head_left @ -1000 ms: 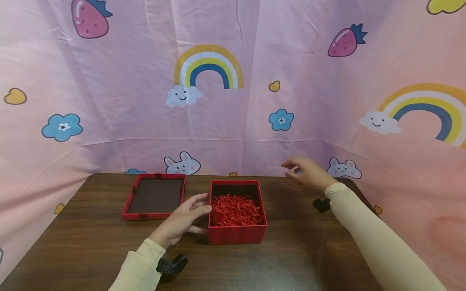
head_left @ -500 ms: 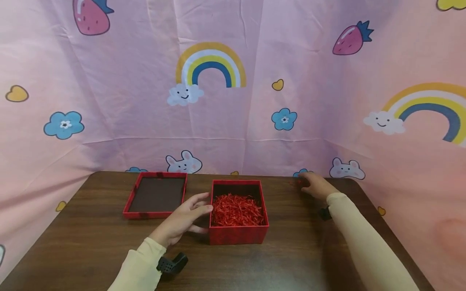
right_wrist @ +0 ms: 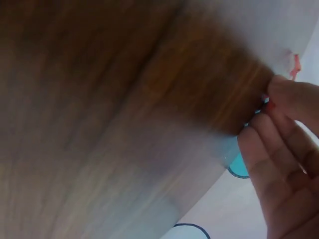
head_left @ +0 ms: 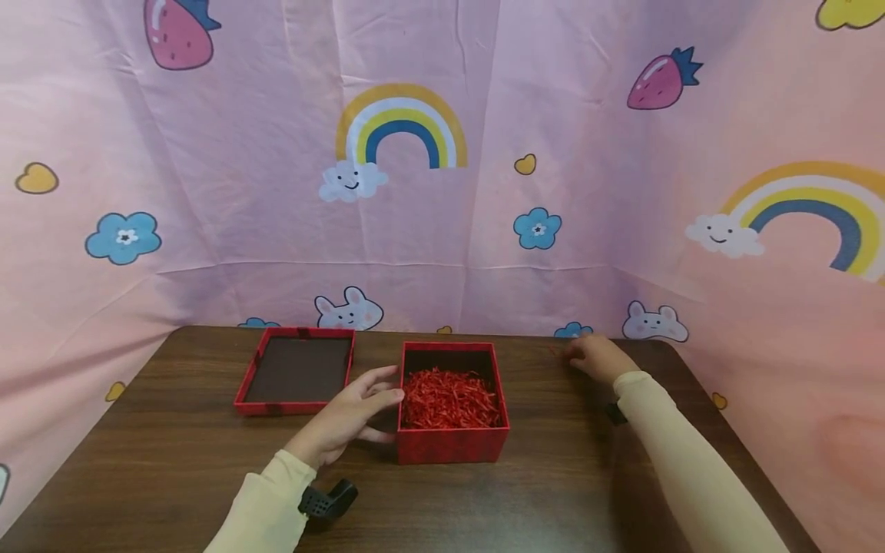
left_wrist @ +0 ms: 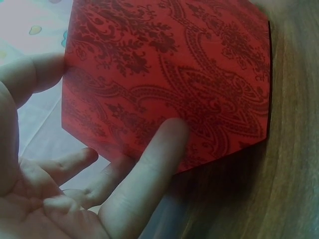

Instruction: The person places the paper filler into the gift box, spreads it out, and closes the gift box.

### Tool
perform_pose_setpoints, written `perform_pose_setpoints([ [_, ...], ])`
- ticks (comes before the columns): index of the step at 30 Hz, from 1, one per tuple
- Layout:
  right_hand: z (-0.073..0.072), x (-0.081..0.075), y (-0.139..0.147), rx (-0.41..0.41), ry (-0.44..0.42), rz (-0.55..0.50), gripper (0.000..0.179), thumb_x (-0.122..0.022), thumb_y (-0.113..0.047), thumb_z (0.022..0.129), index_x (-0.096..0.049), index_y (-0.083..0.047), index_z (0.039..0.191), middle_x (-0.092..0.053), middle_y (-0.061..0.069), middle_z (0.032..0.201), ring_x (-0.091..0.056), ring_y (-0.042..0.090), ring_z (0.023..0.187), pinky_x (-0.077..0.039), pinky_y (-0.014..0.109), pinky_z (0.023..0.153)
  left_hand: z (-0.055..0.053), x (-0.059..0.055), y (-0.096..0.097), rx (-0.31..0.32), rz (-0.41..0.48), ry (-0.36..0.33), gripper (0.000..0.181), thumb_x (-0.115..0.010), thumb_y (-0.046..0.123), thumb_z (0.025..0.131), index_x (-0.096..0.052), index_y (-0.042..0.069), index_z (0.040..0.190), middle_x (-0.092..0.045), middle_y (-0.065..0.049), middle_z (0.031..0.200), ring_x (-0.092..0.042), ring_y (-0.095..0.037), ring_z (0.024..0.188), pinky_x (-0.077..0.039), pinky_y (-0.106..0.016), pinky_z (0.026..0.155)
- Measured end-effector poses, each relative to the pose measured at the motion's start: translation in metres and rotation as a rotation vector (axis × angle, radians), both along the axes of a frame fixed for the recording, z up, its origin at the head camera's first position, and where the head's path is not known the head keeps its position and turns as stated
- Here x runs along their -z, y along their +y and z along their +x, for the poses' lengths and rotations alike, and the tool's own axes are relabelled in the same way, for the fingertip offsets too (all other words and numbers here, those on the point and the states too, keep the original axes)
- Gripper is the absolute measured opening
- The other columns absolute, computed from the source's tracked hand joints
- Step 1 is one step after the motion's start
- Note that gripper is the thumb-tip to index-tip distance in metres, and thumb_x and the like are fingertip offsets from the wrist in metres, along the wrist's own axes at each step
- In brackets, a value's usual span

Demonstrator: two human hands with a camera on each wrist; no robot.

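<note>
A square red patterned box (head_left: 452,447) stands on the table, filled with crinkled red paper shreds (head_left: 449,399). My left hand (head_left: 346,418) rests its extended fingertips against the box's left side; in the left wrist view one fingertip (left_wrist: 173,134) lies flat on the patterned wall (left_wrist: 214,74). Far to the right, near the back edge, my right hand (head_left: 600,358) is low over the table. Seen from the right wrist, its thumb and fingers come together on a bit of red paper shred (right_wrist: 269,105), whose end sticks out past them.
The box's red lid (head_left: 297,409) lies upturned left of the box, dark inside facing up. A few thin red shreds (head_left: 553,350) lie on the wooden table (head_left: 553,491) by the right hand. A printed cloth (head_left: 442,230) hangs behind and beside the table.
My right hand has come down from above the back right of the table to its surface, and its fingers have closed on a shred. The left hand, box and lid stay put.
</note>
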State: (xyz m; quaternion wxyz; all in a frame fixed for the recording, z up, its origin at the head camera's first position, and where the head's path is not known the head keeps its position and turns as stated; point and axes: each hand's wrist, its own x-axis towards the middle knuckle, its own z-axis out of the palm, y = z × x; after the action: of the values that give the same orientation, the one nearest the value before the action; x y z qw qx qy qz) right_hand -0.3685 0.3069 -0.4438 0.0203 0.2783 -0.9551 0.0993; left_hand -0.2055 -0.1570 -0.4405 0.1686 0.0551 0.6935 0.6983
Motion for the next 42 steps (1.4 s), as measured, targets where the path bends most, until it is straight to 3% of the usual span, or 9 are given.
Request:
perform_pose_setpoints([
  [5,0.002,0.001,-0.001,0.011,-0.020,-0.021,0.004,-0.075,-0.006,0.093,-0.075,-0.002,0.090,-0.073,0.002,0.087,-0.068,0.019,0.083,-0.059,0.043,0.077,0.000,0.001,0.000,-0.005,0.001,0.000,0.072,-0.066,0.031,0.101,-0.029,0.012,0.160,-0.042,-0.025,0.156,-0.043,-0.045,0.143,-0.062,-0.052,0.084],
  [10,0.017,-0.012,-0.015,-0.011,0.045,-0.080,0.002,-0.077,-0.005,0.091,-0.075,-0.005,0.091,-0.072,0.000,0.085,-0.066,0.016,0.079,-0.059,0.042,0.074,-0.001,0.001,0.001,-0.006,0.001,-0.004,0.072,-0.066,0.031,0.101,-0.030,0.012,0.160,-0.041,-0.025,0.156,-0.043,-0.045,0.143,-0.061,-0.052,0.084],
  [19,0.061,-0.069,-0.086,-0.091,0.084,-0.292,0.010,-0.079,-0.005,0.091,-0.076,-0.011,0.099,-0.072,-0.003,0.091,-0.065,0.012,0.083,-0.060,0.035,0.077,-0.001,0.001,0.003,-0.012,0.002,-0.005,0.070,-0.066,0.031,0.101,-0.032,0.013,0.160,-0.042,-0.024,0.156,-0.042,-0.043,0.144,-0.060,-0.051,0.089],
  [24,0.085,-0.089,-0.126,-0.244,0.118,-0.353,0.011,-0.079,-0.004,0.090,-0.078,-0.010,0.099,-0.072,-0.004,0.091,-0.065,0.009,0.082,-0.059,0.028,0.073,-0.001,0.001,0.002,-0.013,-0.006,-0.004,0.070,-0.067,0.032,0.101,-0.033,0.014,0.159,-0.039,-0.024,0.159,-0.040,-0.044,0.145,-0.060,-0.051,0.089],
  [31,0.101,-0.092,-0.157,-0.339,0.115,-0.302,0.009,-0.078,-0.007,0.092,-0.079,-0.012,0.100,-0.073,-0.004,0.094,-0.065,0.007,0.083,-0.057,0.023,0.072,-0.001,-0.001,0.005,-0.024,-0.024,-0.001,0.070,-0.068,0.035,0.100,-0.036,0.014,0.159,-0.036,-0.023,0.161,-0.039,-0.045,0.146,-0.060,-0.052,0.089],
  [35,0.103,-0.089,-0.159,-0.381,0.003,-0.249,0.013,-0.076,-0.008,0.094,-0.079,-0.011,0.107,-0.074,-0.002,0.101,-0.067,0.007,0.090,-0.057,0.024,0.076,0.000,0.000,0.005,-0.035,-0.027,-0.007,0.069,-0.068,0.034,0.100,-0.036,0.014,0.158,-0.037,-0.023,0.161,-0.040,-0.044,0.145,-0.060,-0.052,0.088],
  [38,0.106,-0.089,-0.155,-0.380,-0.044,-0.232,0.017,-0.074,-0.007,0.095,-0.078,-0.012,0.111,-0.074,-0.001,0.105,-0.066,0.007,0.091,-0.057,0.024,0.077,0.000,0.000,0.004,-0.038,-0.025,-0.005,0.069,-0.068,0.033,0.100,-0.036,0.014,0.158,-0.038,-0.023,0.160,-0.042,-0.044,0.145,-0.061,-0.052,0.088],
  [42,0.108,-0.087,-0.145,-0.329,-0.030,-0.263,0.019,-0.073,-0.008,0.096,-0.077,-0.014,0.113,-0.072,-0.004,0.107,-0.066,0.005,0.091,-0.058,0.024,0.078,0.000,0.000,0.005,-0.036,-0.022,0.000,0.069,-0.067,0.033,0.101,-0.035,0.013,0.159,-0.038,-0.024,0.160,-0.041,-0.044,0.145,-0.060,-0.052,0.088],
])
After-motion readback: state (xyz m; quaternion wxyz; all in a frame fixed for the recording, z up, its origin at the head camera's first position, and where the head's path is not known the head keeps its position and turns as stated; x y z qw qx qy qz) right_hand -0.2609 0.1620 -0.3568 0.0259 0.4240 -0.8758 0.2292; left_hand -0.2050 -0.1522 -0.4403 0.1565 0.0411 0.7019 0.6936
